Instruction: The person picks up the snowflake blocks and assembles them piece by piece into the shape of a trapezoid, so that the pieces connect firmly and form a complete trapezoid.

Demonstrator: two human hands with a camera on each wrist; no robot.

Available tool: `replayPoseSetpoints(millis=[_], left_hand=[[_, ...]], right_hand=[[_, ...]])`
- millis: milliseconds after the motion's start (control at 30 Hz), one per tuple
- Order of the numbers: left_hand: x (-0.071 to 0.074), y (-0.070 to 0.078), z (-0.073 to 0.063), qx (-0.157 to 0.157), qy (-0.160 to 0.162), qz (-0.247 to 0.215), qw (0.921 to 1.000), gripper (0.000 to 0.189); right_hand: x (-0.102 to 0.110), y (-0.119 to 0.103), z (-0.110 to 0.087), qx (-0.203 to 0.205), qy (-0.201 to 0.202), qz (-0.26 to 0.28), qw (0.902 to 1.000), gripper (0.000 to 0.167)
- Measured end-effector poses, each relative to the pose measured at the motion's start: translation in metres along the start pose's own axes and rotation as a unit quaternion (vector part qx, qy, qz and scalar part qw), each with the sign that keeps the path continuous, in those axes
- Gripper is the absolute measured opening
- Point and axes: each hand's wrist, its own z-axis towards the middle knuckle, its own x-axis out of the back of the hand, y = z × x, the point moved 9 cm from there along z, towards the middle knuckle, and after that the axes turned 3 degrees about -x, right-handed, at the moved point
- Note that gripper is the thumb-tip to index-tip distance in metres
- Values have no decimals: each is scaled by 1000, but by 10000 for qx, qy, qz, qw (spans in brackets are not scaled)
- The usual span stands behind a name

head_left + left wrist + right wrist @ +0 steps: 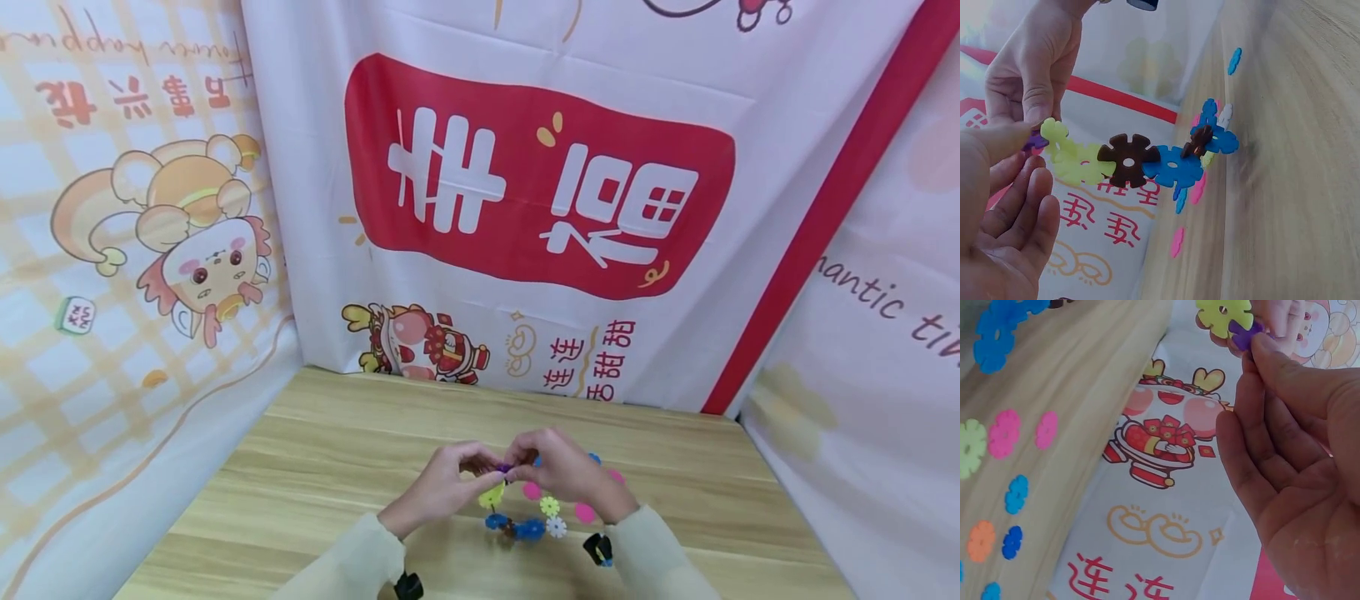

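Note:
Both hands meet over the table at one end of a chain of slotted plastic snowflake discs. My right hand (558, 467) pinches a purple disc (1244, 334) between thumb and fingers. Beside it, my left hand (442, 483) pinches the same end of the chain, its thumb by the purple disc and the neighbouring yellow disc (1055, 132). From there the chain runs through a second yellow disc, a brown disc (1124, 147) and a blue disc (1188, 172) to more brown and blue ones. Fingertips partly hide the purple disc.
Loose discs lie on the wooden table (337, 467), among them a pink one (585, 512), a pale yellow one (550, 506), a white one (557, 527) and an orange one (981, 540). Printed cloth (315, 167) hangs behind and at both sides.

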Motion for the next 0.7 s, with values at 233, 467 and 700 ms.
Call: replayPoseSetpoints(millis=[233, 467, 700], left_hand=[[3, 2, 1, -98, 269, -159, 9995, 9], [14, -15, -7, 350, 754, -489, 9953, 9], [22, -24, -14, 540, 1002, -646, 9914, 12]], right_hand=[[7, 2, 1, -47, -66, -165, 9998, 9], [10, 52, -13, -472, 9, -510, 9976, 11], [-12, 107, -30, -1005, -173, -383, 9940, 18]])
